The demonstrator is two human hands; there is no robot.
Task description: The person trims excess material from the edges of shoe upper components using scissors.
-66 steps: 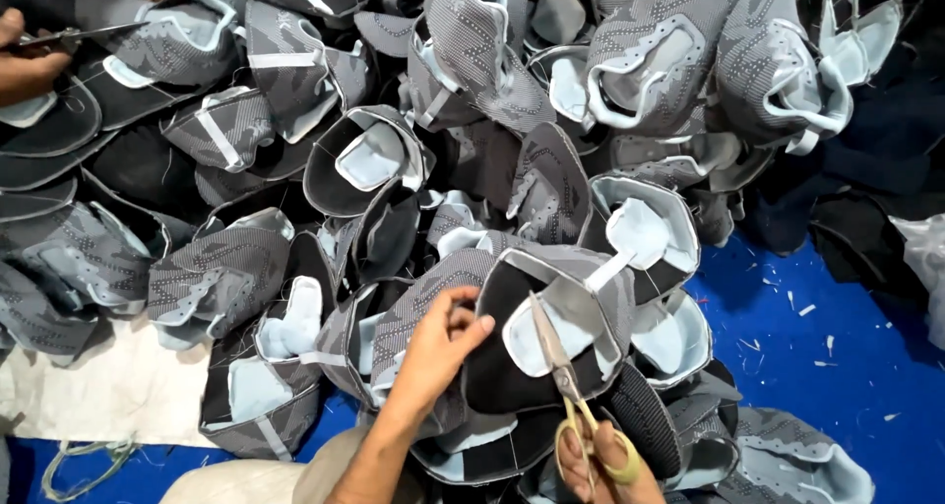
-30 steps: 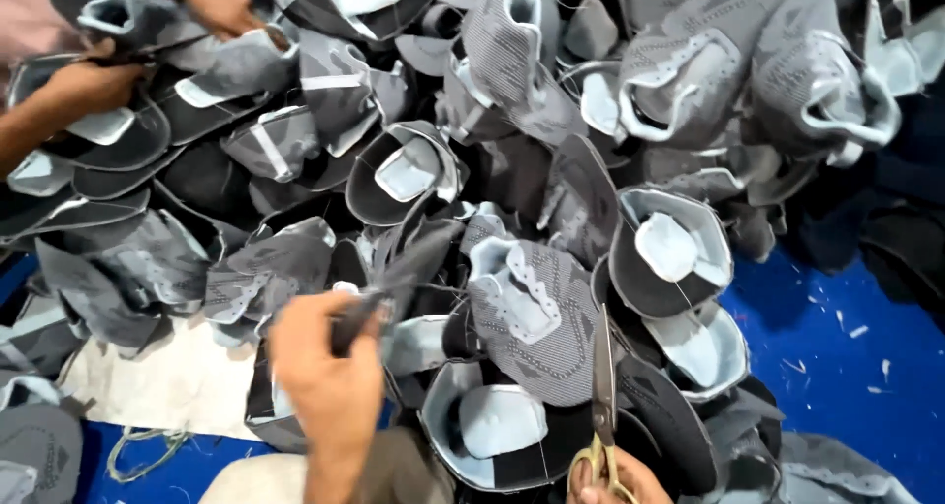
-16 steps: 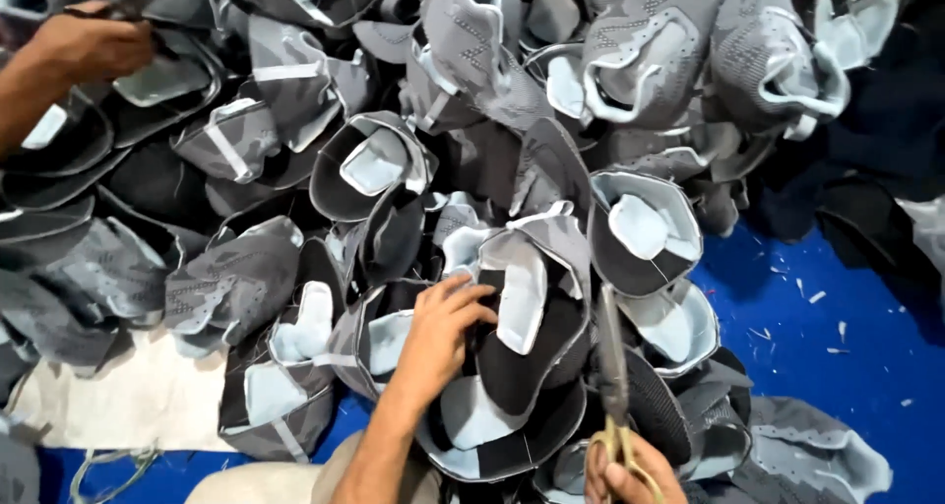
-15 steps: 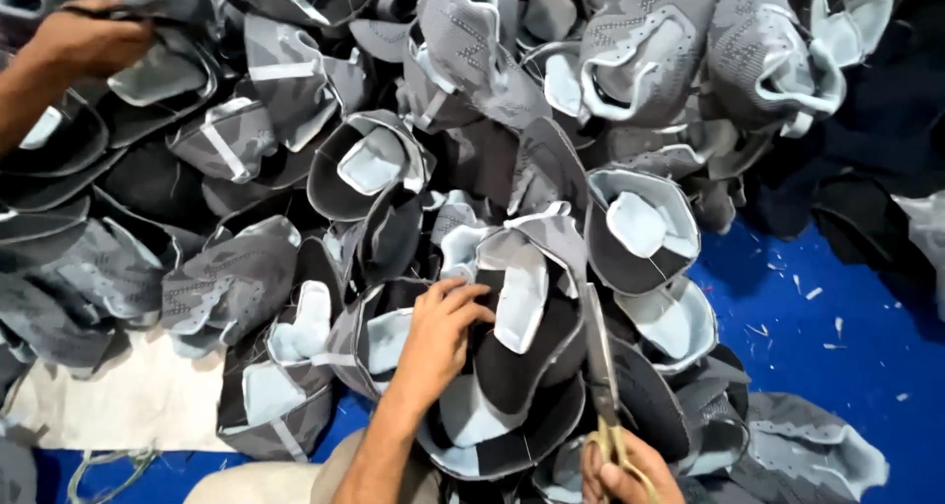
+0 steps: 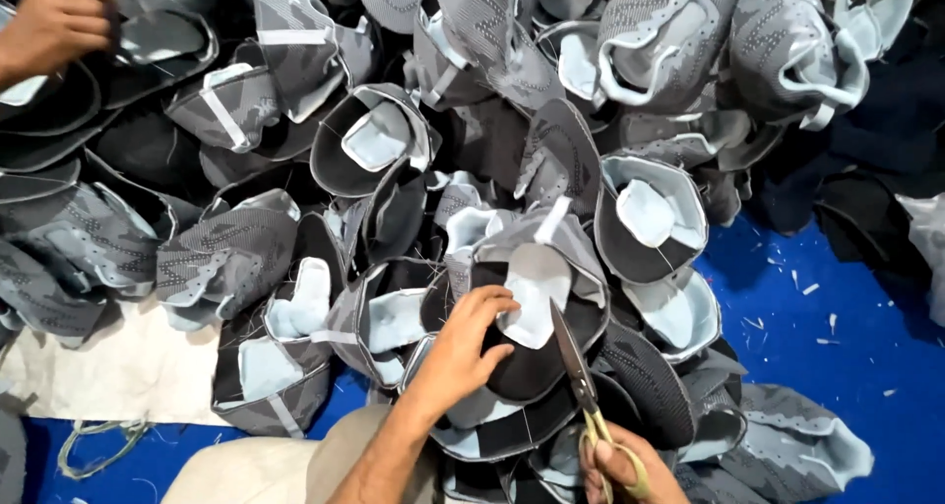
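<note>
My left hand [image 5: 463, 351] presses on a grey and black knitted shoe upper [image 5: 536, 297] with a pale blue lining, fingers gripping its inner edge. My right hand [image 5: 620, 470] sits at the bottom edge, closed around the yellow handles of a pair of scissors [image 5: 581, 376]. The scissor blades point up along the right side of that upper, close to its rim. Whether the blades touch the fabric is unclear.
A large heap of similar grey shoe uppers [image 5: 226, 258] covers the blue work surface [image 5: 817, 346]. Another person's hand [image 5: 54, 22] holds an upper at the top left. White cloth [image 5: 108, 376] and loose thread scraps lie at the lower left.
My left hand dropped one upper and took hold of another in the middle of the heap. The scissors swung upright beside it. The other person's hand shifted at the top left.
</note>
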